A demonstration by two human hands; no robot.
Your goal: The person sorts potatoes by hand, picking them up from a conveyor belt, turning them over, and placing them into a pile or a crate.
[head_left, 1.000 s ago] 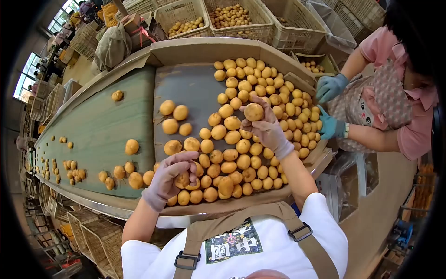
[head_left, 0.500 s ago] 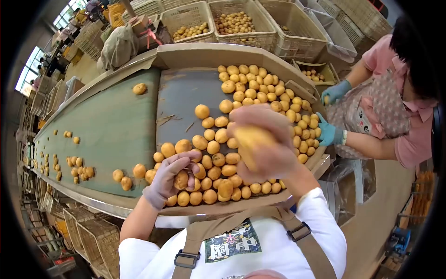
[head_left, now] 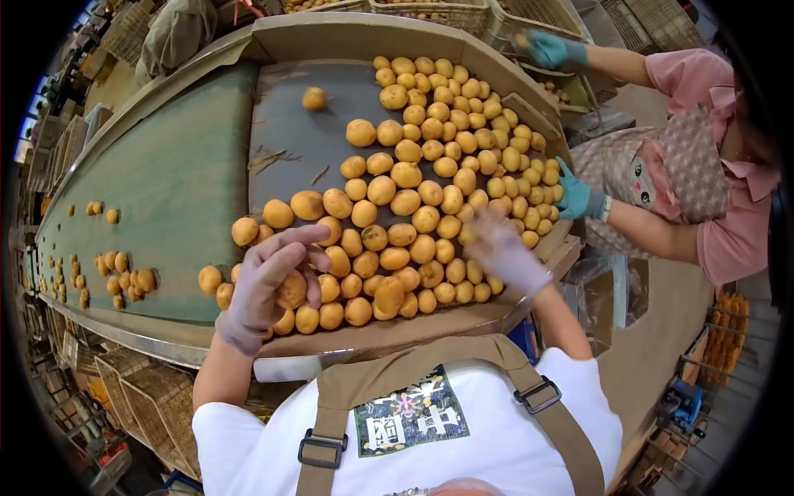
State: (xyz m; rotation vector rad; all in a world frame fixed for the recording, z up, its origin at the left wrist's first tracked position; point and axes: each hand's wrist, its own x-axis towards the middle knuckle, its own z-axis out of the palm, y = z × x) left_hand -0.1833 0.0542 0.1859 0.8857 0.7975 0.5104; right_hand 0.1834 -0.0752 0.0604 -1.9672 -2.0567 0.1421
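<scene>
A heap of yellow potatoes [head_left: 422, 190] fills the grey sorting bed [head_left: 306, 140] in front of me. My left hand [head_left: 265, 285], in a pale glove, rests at the heap's near left edge with its fingers curled around one potato [head_left: 291, 289]. Motion blurs my right hand [head_left: 503, 252], also gloved, as it hovers over the potatoes at the near right edge. Whether it holds anything is hidden by the blur.
A green conveyor belt [head_left: 157, 190] runs off to the left with scattered potatoes. On the right a co-worker in pink has one blue-gloved hand [head_left: 577, 198] at the heap and the other [head_left: 550, 50] over the crates. Wire baskets [head_left: 141, 405] stand at the lower left.
My right hand lifted a potato toward the camera, then came down to the heap's near right edge. My left hand kept its potato. The co-worker's far hand rose to the crates.
</scene>
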